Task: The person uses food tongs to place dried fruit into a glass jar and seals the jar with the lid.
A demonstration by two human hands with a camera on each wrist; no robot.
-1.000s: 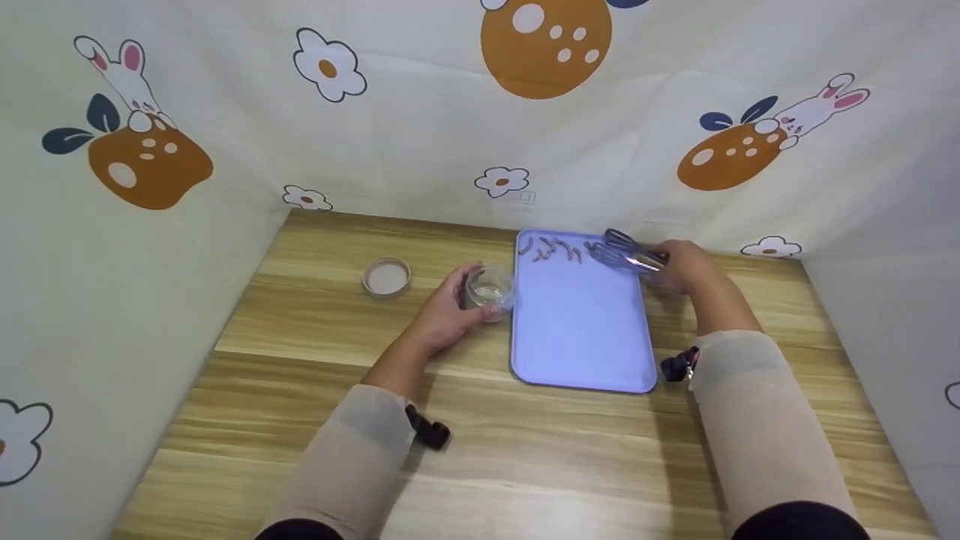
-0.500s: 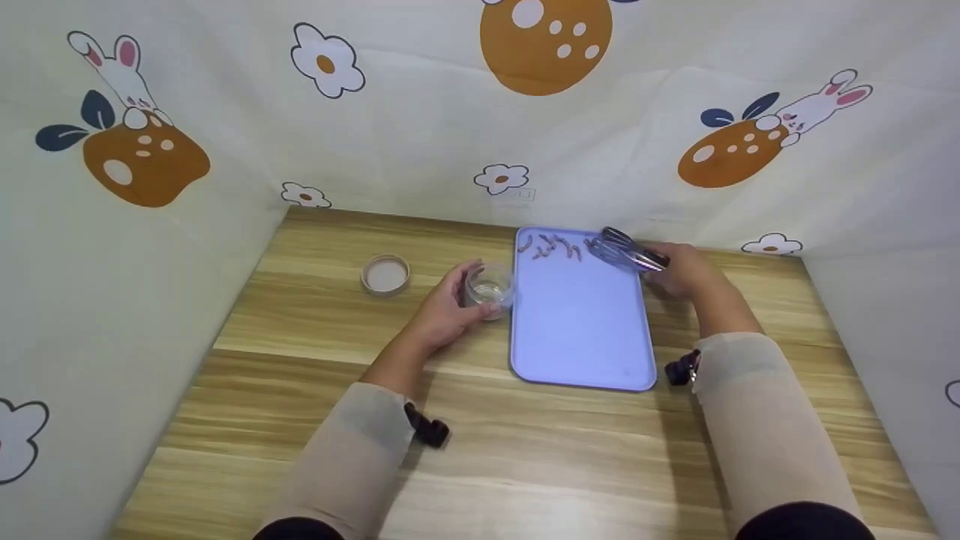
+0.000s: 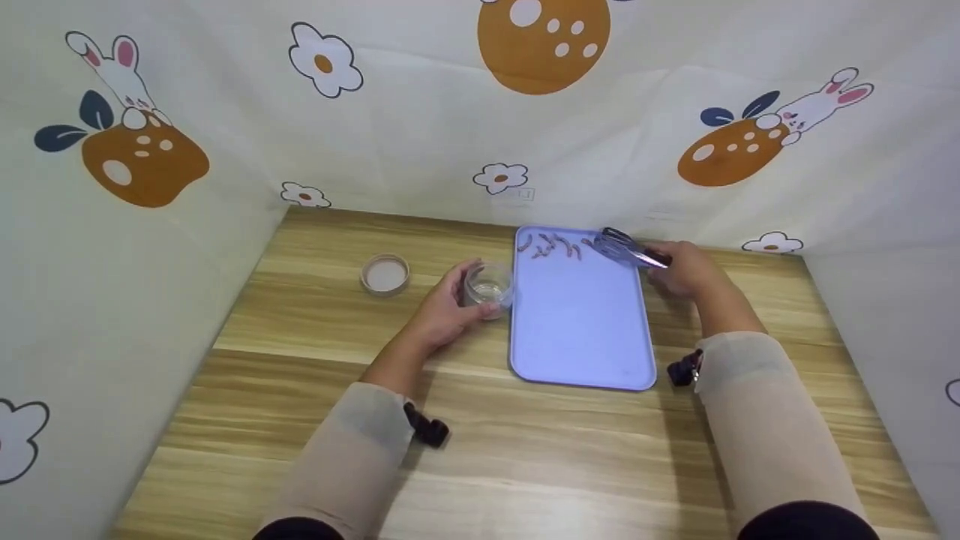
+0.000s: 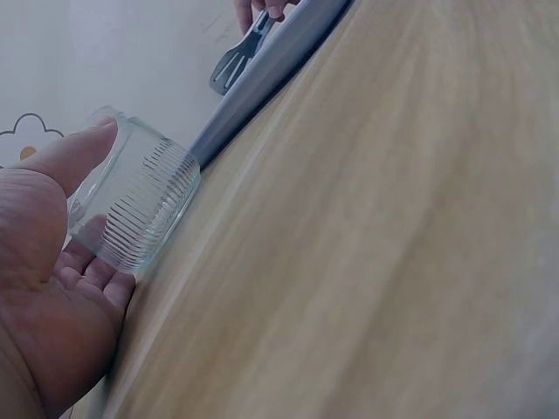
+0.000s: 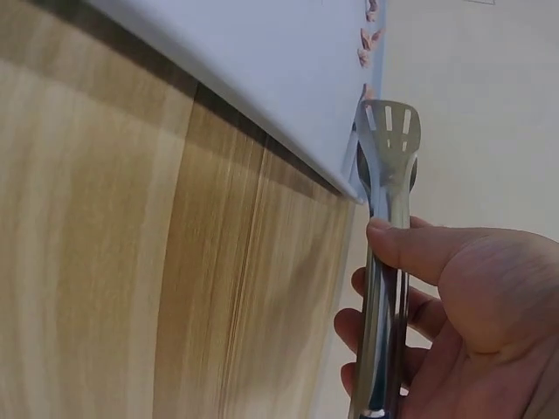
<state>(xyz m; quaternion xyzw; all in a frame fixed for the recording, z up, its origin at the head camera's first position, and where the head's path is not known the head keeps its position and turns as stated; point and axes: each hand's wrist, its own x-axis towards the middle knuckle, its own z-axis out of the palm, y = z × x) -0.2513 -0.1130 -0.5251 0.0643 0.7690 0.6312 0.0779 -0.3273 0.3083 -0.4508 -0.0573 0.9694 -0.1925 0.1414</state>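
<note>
Metal tongs (image 3: 631, 250), one pair, slotted heads, upper right of the head frame: in the fingers of the right hand (image 3: 686, 270), thumb to one side, arms squeezed narrow. Tips over the upper edge of the blue tray (image 3: 581, 322), close to one small pinkish piece (image 5: 368, 91); contact or hold on it impossible to tell. Step in hand, by judgement: picking up small pieces singly. Best handled with heads lowered just past the rim, piece centred between tips, light squeeze, lift only after sure purchase; too hard a pinch likely to crush or flick so slight an item. Glass jar (image 3: 489, 289), one, clear, centre of the same frame: in the curled fingers of the left hand (image 3: 442, 311), mouth upward, apparently upright on the tabletop (image 3: 487, 450), just beside the tray's left edge; no contents visible through the wall. Firm steadying there advisable against a knock from the tongs. Tray, one, rectangular, shallow, right of centre: several curled pinkish-brown pieces (image 3: 564, 246) along the upper left, nature and exact count uncertain. Round lid (image 3: 385, 275), one, tan rim, left of centre: seemingly hollow side up, apart from the jar.
</note>
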